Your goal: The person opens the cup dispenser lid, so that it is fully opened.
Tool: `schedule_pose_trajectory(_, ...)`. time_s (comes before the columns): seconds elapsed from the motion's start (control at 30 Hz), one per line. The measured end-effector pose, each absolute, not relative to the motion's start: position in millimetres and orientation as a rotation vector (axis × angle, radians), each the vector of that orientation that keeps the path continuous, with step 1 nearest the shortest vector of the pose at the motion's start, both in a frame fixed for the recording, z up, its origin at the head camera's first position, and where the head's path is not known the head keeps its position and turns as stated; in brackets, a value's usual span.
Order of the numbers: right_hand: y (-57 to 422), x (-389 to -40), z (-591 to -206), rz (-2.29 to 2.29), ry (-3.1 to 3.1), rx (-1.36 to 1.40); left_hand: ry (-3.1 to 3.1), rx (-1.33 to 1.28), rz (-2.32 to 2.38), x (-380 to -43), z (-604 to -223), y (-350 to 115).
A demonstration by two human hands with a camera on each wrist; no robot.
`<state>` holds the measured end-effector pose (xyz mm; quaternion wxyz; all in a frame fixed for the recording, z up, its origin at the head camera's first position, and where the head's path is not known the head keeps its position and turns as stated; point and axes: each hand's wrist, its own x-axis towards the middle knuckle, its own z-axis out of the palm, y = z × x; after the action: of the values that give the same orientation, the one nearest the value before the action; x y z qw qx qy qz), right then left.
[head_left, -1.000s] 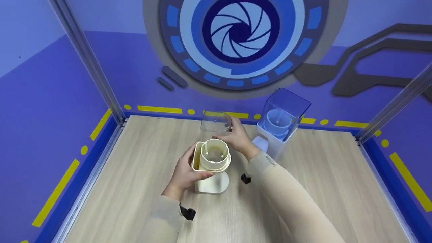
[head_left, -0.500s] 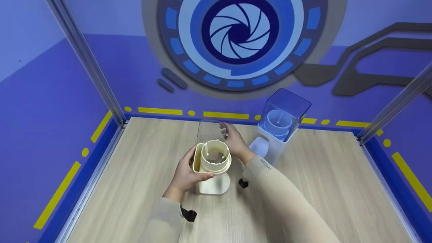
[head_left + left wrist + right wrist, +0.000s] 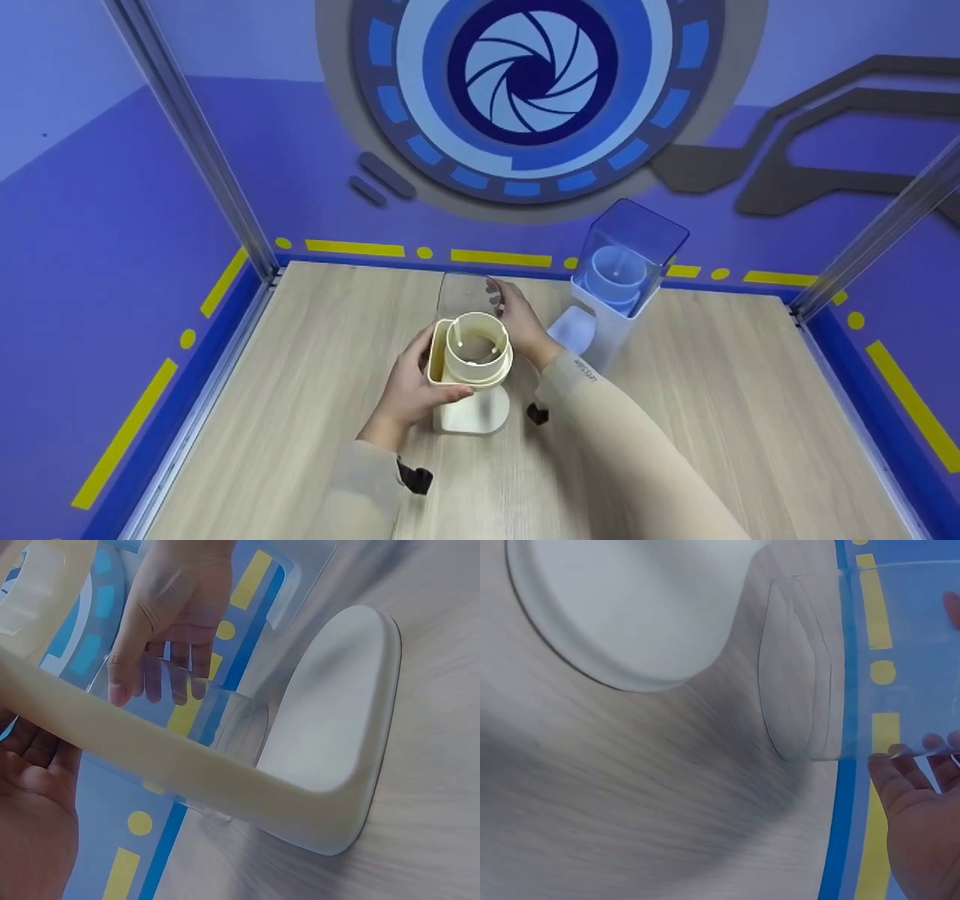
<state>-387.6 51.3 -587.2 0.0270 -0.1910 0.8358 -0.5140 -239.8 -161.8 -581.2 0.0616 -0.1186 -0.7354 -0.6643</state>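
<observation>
A cream dispenser body [image 3: 478,373] with a round open collar stands on its flat foot [image 3: 330,697] in the middle of the table. My left hand [image 3: 409,386] grips its side near the top, thumb across the front; some fingers are hidden behind it. Just behind the body, my right hand [image 3: 525,326] holds a clear plastic container [image 3: 463,294], thumb on one side and fingers on the other. In the right wrist view, the container's rounded end [image 3: 795,679] is low, close to the table, beside the cream foot [image 3: 630,607].
A blue-and-white dispenser [image 3: 619,322] with a tinted clear upper box [image 3: 637,225] stands at the back right, near my right wrist. Blue printed walls [image 3: 345,210] and metal posts [image 3: 217,165] border the wooden table [image 3: 300,420].
My right hand has lowered the clear container behind the cream body, and its fingers have shifted along the container's side. My left hand keeps its grip in nearly the same place.
</observation>
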Motion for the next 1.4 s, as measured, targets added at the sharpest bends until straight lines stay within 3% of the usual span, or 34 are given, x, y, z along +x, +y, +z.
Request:
schedule_pose_trajectory(0.37,83,-369,-578,-1.671,2.558,-0.595,-2.374,-0.363,-1.901,-242,-573,-159)
schedule_pose_trajectory(0.63,129,-327,-563,-1.739,2.623,-0.764,-2.288,-0.411,-1.756,-229,-558,-168)
schedule_pose_trajectory(1.03,190,-237,-553,-2.094,2.683,-0.682,-2.039,-0.273,-1.687,-186,-529,-154)
schedule_pose_trajectory(1.4,223,-188,-567,-2.317,2.625,-0.564,-1.909,-0.541,-1.593,-134,-509,-100)
